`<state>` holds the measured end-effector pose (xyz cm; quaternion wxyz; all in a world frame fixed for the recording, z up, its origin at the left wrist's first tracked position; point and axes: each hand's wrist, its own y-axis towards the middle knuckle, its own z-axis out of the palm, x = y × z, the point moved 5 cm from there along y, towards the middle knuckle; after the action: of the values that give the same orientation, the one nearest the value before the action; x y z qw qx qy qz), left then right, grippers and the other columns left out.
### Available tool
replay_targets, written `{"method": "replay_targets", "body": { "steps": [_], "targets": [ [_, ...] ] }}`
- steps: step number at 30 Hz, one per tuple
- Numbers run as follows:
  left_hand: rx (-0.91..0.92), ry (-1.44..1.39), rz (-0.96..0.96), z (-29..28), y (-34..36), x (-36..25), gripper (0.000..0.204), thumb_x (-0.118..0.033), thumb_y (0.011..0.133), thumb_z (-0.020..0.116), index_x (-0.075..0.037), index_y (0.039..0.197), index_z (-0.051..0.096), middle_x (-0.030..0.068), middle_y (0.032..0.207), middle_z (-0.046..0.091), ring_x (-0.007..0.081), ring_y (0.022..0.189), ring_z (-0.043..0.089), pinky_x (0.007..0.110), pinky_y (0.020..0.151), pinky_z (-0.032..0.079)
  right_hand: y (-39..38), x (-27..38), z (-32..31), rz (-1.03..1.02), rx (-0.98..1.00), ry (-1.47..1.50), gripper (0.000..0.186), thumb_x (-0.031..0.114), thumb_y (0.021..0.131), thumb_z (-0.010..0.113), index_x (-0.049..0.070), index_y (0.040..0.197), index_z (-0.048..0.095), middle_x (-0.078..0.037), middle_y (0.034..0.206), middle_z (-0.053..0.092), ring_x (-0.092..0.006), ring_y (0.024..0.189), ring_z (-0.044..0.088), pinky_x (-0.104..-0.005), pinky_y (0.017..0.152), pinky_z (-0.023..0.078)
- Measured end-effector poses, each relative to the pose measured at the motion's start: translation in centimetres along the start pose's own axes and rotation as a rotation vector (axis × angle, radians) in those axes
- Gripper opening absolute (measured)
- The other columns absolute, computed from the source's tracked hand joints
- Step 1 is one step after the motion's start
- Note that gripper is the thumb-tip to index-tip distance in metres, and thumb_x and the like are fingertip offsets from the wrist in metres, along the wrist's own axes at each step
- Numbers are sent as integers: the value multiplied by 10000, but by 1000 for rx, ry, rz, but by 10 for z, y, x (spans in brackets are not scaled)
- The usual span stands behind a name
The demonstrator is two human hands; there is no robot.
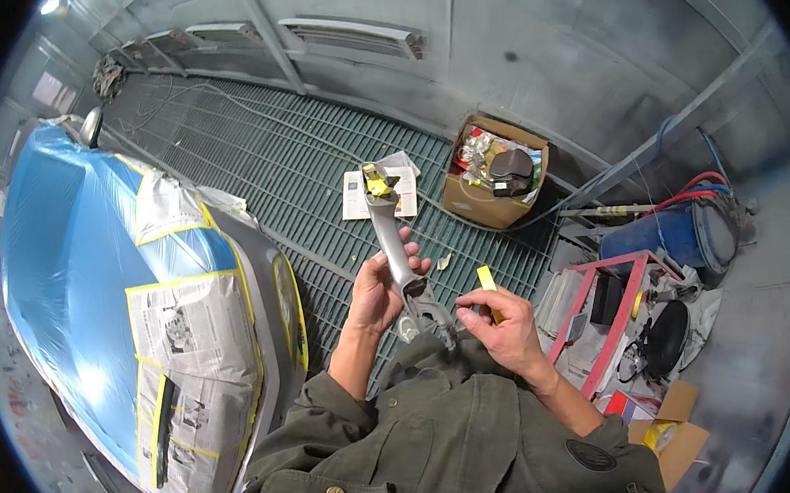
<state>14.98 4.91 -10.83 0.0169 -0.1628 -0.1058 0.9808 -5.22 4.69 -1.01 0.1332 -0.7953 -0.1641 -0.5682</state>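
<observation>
My left hand [375, 294] is wrapped round a long silver-grey part shaped like a car door handle [393, 239], held upright in front of me. Crumpled yellow masking tape [379, 182] covers its far end, and its near end is dark and open. Off to the right, apart from the part, my right hand [511, 334] pinches a short strip of yellow masking tape [486, 278] between thumb and fingers. Beyond the part's taped end, newspaper sheets [355, 201] lie on the floor grating.
A car [281, 368] masked with blue film and newspaper stands close on my left. A full cardboard box [481, 203] sits ahead on the grating [271, 156]. To my right are a red frame [605, 333], a blue drum [644, 240] and a small open carton [677, 433].
</observation>
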Motion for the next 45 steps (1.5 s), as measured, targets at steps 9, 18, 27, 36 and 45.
{"method": "replay_targets", "body": {
  "steps": [9, 18, 27, 36, 45],
  "targets": [
    [44, 240, -155, 61, 54, 93, 583, -156, 941, 580, 55, 1441, 368, 140, 1113, 627, 199, 879, 628, 434, 988, 523, -37, -68, -101, 150, -175, 91, 175, 139, 898, 718, 1, 1005, 737, -54, 830, 678, -84, 680, 592, -251, 619, 467],
    [217, 542, -387, 111, 107, 216, 420, -33, 968, 535, 26, 1379, 467, 115, 1132, 650, 169, 905, 618, 379, 900, 531, -95, -99, -151, 330, -371, 207, 281, 211, 933, 707, -28, 1079, 707, -75, 935, 730, -97, 864, 659, -259, 751, 520],
    [354, 668, -649, 145, 112, 289, 311, -69, 995, 548, -1, 1298, 526, 77, 1161, 604, 174, 1046, 601, 333, 954, 501, -124, -109, -161, 452, -752, -364, 278, 268, 936, 625, -8, 968, 609, -208, 830, 675, -399, 751, 667, -476, 660, 516],
    [470, 823, -852, 126, 119, 288, 281, -151, 981, 628, 20, 1202, 604, 104, 1101, 682, 205, 1006, 660, 380, 918, 544, -141, -149, -112, 593, -894, 71, 251, 240, 991, 541, 0, 929, 579, -173, 707, 638, -361, 680, 663, -442, 623, 506],
    [586, 800, -1133, 111, 85, 320, 270, -117, 982, 641, 28, 1204, 594, 97, 1093, 687, 199, 1044, 651, 374, 970, 512, -162, -163, -63, 575, -1016, 563, 276, 231, 1030, 530, 2, 1010, 684, -26, 745, 615, -119, 686, 568, -293, 640, 458]
  ]
}}
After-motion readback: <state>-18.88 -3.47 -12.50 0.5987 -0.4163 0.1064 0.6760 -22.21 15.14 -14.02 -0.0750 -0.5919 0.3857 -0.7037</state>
